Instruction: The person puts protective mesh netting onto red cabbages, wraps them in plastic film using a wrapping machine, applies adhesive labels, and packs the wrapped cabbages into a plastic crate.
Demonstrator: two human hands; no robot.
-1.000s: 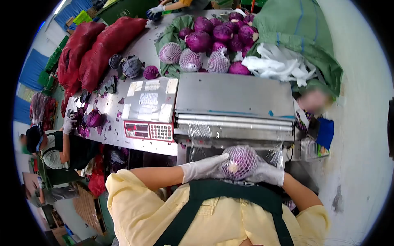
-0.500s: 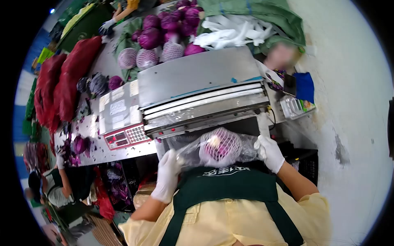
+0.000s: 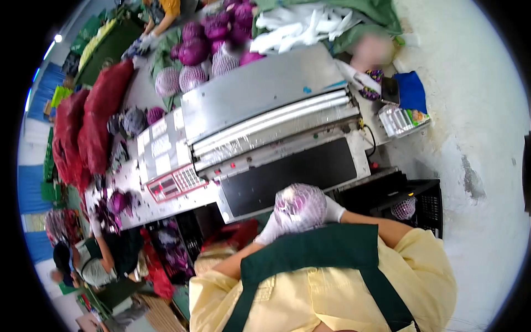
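A purple cabbage (image 3: 301, 207) in a white foam net, with clear film drawn round it, is held close to the front of the dark green apron. White-gloved, my left hand (image 3: 269, 231) grips it from the left and low down. On its other side, my right hand (image 3: 334, 210), gloved too, presses against it; the fingers of both hands are mostly hidden behind the cabbage. Just beyond them lies the black plate (image 3: 287, 176) of the film-wrapping machine (image 3: 265, 91), whose white roller (image 3: 271, 122) crosses its front.
On the left are a scale with a red keypad (image 3: 176, 185), red mesh sacks (image 3: 105, 113) and a co-worker (image 3: 94, 260). Netted cabbages (image 3: 192, 77) and white foam nets (image 3: 301, 25) lie behind the machine. A black crate (image 3: 428, 207) holding a netted cabbage stands at right.
Both hands have come inward from the stretched film ends to the cabbage's sides. The film is now gathered round it, and the machine's black plate has come into fuller view.
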